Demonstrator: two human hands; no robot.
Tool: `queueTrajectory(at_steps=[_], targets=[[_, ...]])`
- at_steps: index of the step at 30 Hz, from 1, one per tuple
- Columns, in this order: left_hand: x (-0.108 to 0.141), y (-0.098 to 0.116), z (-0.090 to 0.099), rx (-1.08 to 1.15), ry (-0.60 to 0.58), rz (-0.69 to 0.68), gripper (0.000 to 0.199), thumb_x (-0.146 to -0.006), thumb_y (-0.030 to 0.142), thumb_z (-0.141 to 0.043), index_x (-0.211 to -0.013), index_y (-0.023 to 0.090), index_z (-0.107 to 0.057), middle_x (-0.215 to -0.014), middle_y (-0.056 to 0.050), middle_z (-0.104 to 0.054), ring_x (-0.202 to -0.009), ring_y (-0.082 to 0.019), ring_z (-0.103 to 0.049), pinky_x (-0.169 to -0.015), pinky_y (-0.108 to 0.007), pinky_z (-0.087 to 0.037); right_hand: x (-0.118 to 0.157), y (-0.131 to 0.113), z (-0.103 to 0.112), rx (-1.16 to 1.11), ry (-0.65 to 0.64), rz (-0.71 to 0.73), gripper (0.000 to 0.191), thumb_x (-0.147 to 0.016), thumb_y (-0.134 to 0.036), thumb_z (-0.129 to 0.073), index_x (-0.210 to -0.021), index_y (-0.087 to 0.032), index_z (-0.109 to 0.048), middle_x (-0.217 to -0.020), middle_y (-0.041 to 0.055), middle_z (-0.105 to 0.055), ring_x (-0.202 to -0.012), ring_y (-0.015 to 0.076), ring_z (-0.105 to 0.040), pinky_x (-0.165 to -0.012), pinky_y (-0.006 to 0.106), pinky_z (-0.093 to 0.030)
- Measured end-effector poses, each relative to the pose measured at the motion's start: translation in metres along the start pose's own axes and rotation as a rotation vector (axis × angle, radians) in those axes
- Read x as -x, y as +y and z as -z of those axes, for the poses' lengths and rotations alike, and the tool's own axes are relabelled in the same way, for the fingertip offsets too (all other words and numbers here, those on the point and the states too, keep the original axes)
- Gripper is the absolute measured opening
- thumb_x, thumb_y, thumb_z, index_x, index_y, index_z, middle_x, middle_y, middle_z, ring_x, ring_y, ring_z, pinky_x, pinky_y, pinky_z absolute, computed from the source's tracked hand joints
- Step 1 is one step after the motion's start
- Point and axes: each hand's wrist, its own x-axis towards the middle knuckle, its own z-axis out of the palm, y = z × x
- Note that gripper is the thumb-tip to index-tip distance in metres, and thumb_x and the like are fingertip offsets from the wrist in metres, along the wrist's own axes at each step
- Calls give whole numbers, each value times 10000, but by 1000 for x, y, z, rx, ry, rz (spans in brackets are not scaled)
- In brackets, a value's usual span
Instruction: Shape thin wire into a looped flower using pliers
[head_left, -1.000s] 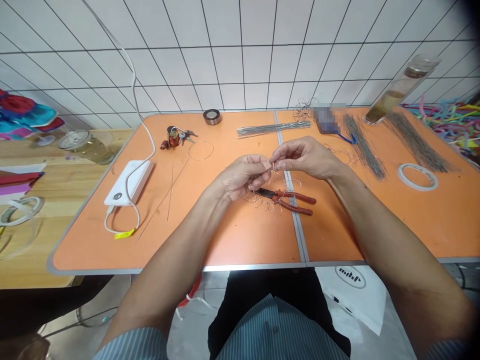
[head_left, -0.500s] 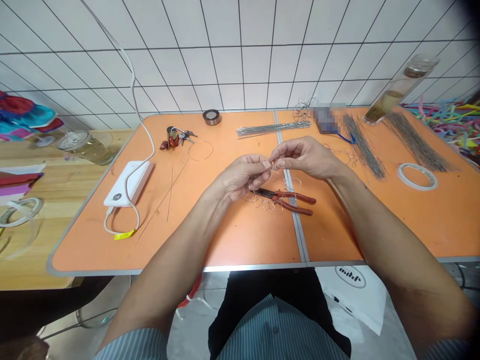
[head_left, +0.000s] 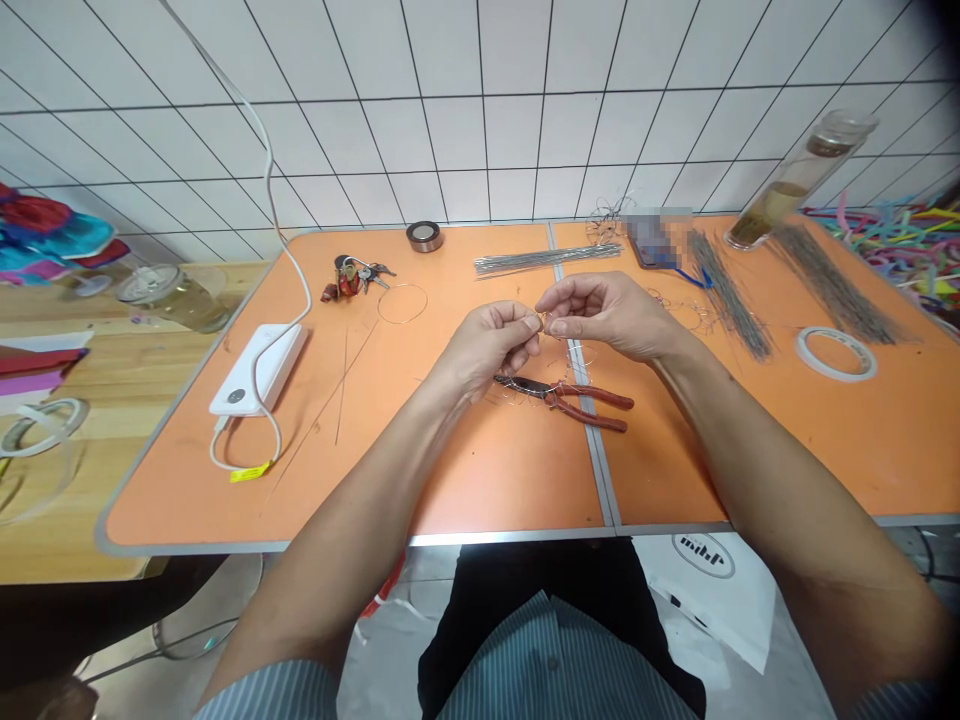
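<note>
My left hand (head_left: 495,345) pinches a thin copper-coloured wire (head_left: 568,358) between thumb and index finger, over the middle of the orange table (head_left: 480,480). My right hand (head_left: 611,315) meets it from the right, its thumb and fingertips closed on the same wire. The wire forms small curls and hangs below the hands. Pliers with red handles (head_left: 592,397) lie just beneath, their dark jaws pointing left and partly behind the wire. Exactly where the fingertips grip is too small to make out.
A bundle of straight wires (head_left: 547,260) and a tape roll (head_left: 424,236) lie at the back. Keys (head_left: 356,277), a wire ring (head_left: 403,304) and a white power bank (head_left: 259,370) are left. More wire bundles, a white ring (head_left: 836,354) and a tilted glass bottle (head_left: 780,195) are right.
The hanging wire has shifted and turned below the fingers, uncovering more of the pliers' jaws. My left hand has moved slightly; my right hand is nearly where it was.
</note>
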Motion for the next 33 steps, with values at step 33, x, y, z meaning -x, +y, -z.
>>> queueTrajectory(at_steps=[33], targets=[[0,2,0,68,-50,75,240,-846,236,-795,-713,154,-614,-616,2,-631,-399,-35,-434,-400,-184,-253,1,-3,0,68,-72,69,425,-748,-530,-986,-1042,-243,-878,-908,30,-789,-848,190,-685,-810,348,-564]])
